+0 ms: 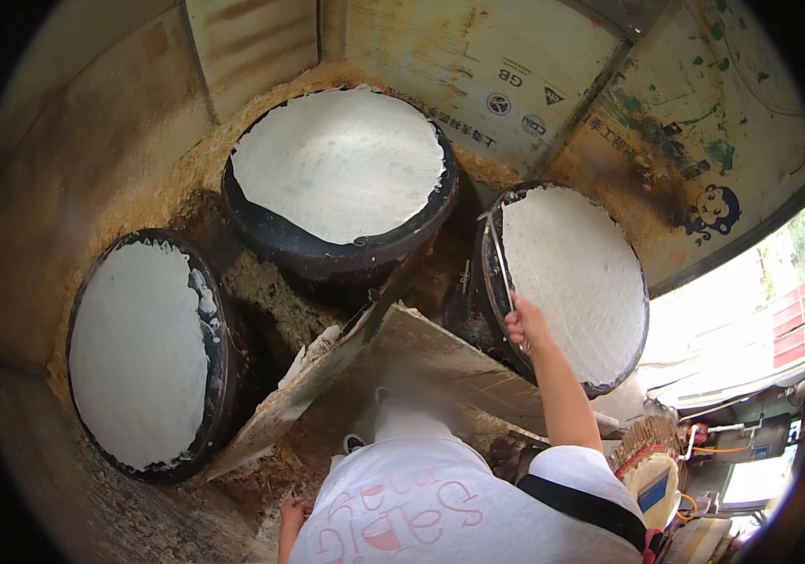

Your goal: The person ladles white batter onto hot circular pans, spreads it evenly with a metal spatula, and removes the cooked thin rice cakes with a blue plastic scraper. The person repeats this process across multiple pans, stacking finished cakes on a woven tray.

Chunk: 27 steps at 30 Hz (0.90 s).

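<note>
My right hand (529,323) grips a thin metal rod-like tool (498,248). The tool's bent tip reaches the left rim of the right-hand round griddle (488,296). A thin white sheet of batter (572,282) covers most of that griddle, with a ragged edge beside the tool. Low at my left side hangs my left hand (295,509), its fingers curled; whether anything is in it cannot be made out. Two more black griddles carry similar white sheets: the middle griddle (268,229) with its sheet (339,162), and the left griddle (220,374) with its sheet (138,352).
Upright boards (445,352) form a V between me and the griddles. Stained wall panels (487,77) curve behind them. At lower right are a straw brush or broom (646,437) and a motor-like machine (755,440) with pipes. A black strap (579,511) crosses my shirt.
</note>
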Tool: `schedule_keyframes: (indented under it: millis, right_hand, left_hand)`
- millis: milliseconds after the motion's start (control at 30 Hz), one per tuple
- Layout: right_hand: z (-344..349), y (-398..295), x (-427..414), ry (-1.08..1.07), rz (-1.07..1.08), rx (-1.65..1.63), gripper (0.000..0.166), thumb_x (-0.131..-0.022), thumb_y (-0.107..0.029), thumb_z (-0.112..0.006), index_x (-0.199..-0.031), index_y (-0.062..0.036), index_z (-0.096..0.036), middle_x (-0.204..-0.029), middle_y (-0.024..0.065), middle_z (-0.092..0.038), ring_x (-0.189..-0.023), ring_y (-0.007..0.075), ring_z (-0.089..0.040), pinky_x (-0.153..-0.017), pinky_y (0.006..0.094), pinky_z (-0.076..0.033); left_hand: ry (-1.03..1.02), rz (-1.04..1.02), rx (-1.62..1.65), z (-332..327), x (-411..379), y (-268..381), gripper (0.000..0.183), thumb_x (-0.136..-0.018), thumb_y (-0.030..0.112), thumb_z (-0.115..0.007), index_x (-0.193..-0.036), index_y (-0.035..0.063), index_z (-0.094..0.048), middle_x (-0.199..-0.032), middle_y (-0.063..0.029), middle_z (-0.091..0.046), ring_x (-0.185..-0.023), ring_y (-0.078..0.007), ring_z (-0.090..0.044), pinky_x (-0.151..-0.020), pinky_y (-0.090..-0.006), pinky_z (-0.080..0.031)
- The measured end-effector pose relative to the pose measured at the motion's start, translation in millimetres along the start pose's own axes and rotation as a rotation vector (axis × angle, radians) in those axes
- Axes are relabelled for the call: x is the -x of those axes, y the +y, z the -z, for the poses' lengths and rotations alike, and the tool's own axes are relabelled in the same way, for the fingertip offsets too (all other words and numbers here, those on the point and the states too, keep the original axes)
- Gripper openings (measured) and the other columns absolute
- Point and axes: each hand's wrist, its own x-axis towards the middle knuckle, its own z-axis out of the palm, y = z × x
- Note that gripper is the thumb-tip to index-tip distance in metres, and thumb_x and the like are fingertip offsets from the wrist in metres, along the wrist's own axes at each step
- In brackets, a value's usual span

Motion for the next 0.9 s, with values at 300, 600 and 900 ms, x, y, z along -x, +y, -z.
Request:
schedule_keyframes:
  millis: [300, 600, 900]
  right_hand:
    - [-7, -21, -59, 0.238, 0.453, 0.883, 0.039, -0.093, -0.026, -0.043, -0.130, -0.0189, -0.052, -0.061, 0.0044, -0.047, -0.043, 0.0142, -0.042, -0.037, 0.0299, -0.035]
    - [-32, 48, -25, 0.391, 0.587, 1.133, 0.037, -0.091, -0.022, -0.045, -0.122, -0.0035, -0.053, -0.096, 0.0271, -0.061, -0.091, 0.0431, -0.058, -0.080, 0.0484, -0.046]
    - [1, 161, 117, 0.269, 0.604, 0.896, 0.042, -0.091, -0.017, -0.047, -0.133, -0.0146, -0.046, -0.074, 0.0214, -0.058, -0.063, 0.0337, -0.057, -0.061, 0.0389, -0.046]
  left_hand:
    - [-0.025, 0.068, -0.128, -3, 6, 11, 0.020, -0.086, -0.002, -0.048, -0.102, 0.0003, -0.060, -0.080, -0.0122, -0.066, -0.063, -0.0202, -0.063, -0.056, -0.0305, -0.051]
    - [-0.081, -0.082, -0.101, 5, -11, 46, 0.022, -0.086, -0.002, -0.048, -0.107, -0.0007, -0.056, -0.081, -0.0127, -0.064, -0.064, -0.0200, -0.062, -0.057, -0.0314, -0.050]
    - [-0.124, -0.144, -0.300, 8, -27, 13, 0.019, -0.085, 0.001, -0.052, -0.102, 0.0008, -0.061, -0.078, -0.0107, -0.065, -0.064, -0.0186, -0.061, -0.056, -0.0310, -0.050]
